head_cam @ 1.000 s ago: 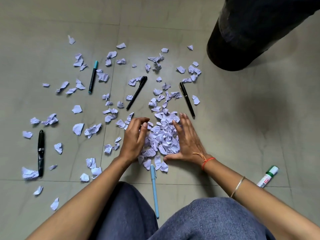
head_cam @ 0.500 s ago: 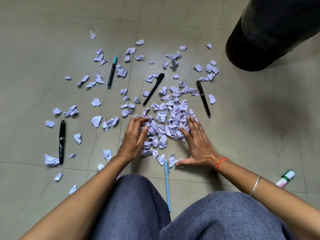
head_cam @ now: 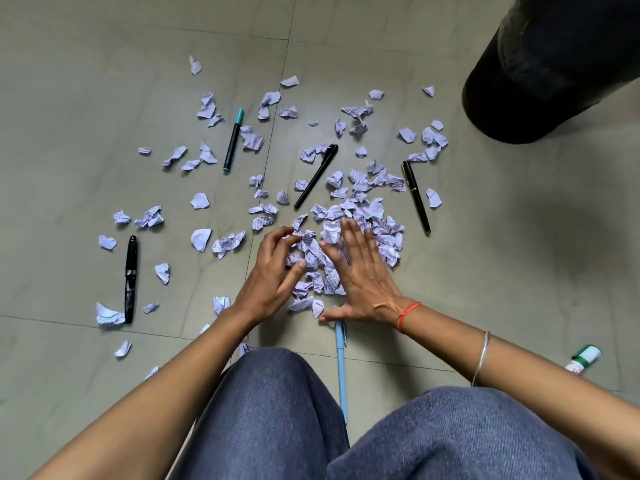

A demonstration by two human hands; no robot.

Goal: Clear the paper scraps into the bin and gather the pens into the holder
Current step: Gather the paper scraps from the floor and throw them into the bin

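Observation:
A heap of crumpled pale-lilac paper scraps (head_cam: 360, 220) lies on the grey tiled floor in front of my knees, with more scraps scattered left and beyond. My left hand (head_cam: 273, 275) is cupped against the heap's left side, fingers curled over some scraps. My right hand (head_cam: 363, 275) lies flat on the heap, fingers spread. Several pens lie around: a teal-capped marker (head_cam: 233, 140), a black pen (head_cam: 316, 176), a black pen (head_cam: 416, 197) on the right, a thick black pen (head_cam: 130, 278) at left, and a light-blue pen (head_cam: 341, 372) between my knees.
A large black bin (head_cam: 540, 74) stands at the top right. A white tube with a green cap (head_cam: 584, 358) lies at the right by my forearm. My knees in blue-grey trousers (head_cam: 277, 410) fill the bottom of the view.
My right hand has slid left across the heap toward my left hand, bunching the scraps between them. The view has shifted, so everything sits further right in frame.

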